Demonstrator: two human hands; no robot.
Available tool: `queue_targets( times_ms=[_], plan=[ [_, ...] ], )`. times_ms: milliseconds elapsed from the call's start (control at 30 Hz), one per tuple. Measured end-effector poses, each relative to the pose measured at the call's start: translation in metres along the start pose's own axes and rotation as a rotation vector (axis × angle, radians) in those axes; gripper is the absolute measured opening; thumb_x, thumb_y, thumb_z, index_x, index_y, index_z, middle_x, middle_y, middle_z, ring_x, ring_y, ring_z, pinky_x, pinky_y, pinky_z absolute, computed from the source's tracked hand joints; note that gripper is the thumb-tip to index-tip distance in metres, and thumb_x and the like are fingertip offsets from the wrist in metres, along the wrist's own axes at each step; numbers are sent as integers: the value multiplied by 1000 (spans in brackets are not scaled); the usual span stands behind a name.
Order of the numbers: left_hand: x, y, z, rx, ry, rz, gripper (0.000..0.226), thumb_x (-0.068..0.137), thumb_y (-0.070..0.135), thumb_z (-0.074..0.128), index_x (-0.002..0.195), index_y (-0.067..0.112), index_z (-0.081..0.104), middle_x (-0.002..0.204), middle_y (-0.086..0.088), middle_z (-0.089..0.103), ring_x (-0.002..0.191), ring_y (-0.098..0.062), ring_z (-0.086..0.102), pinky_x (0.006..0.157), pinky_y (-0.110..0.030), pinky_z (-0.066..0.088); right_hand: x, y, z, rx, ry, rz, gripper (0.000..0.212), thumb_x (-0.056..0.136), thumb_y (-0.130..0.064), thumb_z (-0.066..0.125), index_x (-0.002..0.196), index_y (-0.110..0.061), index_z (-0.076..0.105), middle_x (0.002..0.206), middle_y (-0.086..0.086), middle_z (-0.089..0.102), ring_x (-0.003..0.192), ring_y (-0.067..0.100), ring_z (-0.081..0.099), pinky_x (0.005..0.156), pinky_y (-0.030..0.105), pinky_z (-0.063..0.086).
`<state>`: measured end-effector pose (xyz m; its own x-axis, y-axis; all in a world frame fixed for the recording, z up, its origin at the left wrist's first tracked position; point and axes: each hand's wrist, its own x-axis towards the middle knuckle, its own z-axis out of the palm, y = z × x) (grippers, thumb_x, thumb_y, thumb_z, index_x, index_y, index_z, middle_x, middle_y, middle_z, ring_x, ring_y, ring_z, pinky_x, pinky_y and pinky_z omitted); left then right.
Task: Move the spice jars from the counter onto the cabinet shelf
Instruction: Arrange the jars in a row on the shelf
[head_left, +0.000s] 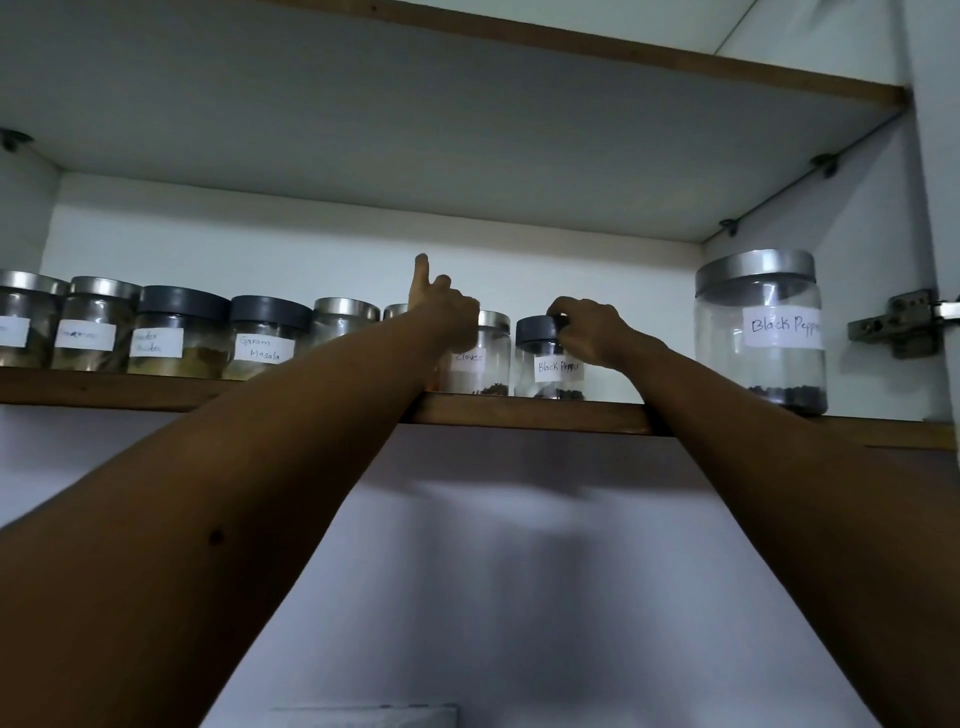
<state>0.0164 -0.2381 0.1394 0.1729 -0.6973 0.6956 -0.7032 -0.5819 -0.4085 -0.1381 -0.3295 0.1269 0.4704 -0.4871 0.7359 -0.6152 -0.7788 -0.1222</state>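
Note:
A wooden-edged cabinet shelf (524, 413) carries a row of labelled spice jars. My right hand (592, 332) grips the dark lid of a small jar labelled Black Pepper (543, 371), which stands on the shelf near its front edge. Just left of it stands a silver-lidded jar labelled Cloves (491, 358). My left hand (447, 312) is against the upper left side of the Cloves jar, its fingers curled on it and one finger pointing straight up. Behind that hand the lid of another jar (395, 310) peeks out.
Further left stand several jars, among them one labelled Garam Masala (265, 340). A large jar, also labelled Black Pepper (761, 332), stands at the right end. A metal door hinge (904, 322) is on the right wall. Another shelf board (415, 104) hangs overhead.

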Motion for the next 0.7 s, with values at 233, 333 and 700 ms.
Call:
queue_targets(
  times_ms=[233,333,700],
  plan=[
    [-2,8,-1,-2,7,167,69,88,48,54,147,39,19,149,-1,35,139,-30,24,110,-60,-3,-3,-2,-1,66,-42,13,37,84,-9,52,122,-8,49,120,17,52,89,28,50,54,25,36],
    [-2,9,-1,21,13,136,57,94,36,46,145,42,22,149,-1,36,139,-31,24,110,-60,-4,-6,-5,-4,41,-62,-7,41,83,-4,50,124,-6,49,122,17,53,89,23,46,54,24,38],
    [-4,15,-2,82,25,123,61,97,24,35,148,39,8,149,-8,32,138,-31,21,112,-53,5,-7,-6,-2,46,-118,6,49,86,4,35,135,1,38,127,21,44,89,30,43,53,23,31]
  ],
)
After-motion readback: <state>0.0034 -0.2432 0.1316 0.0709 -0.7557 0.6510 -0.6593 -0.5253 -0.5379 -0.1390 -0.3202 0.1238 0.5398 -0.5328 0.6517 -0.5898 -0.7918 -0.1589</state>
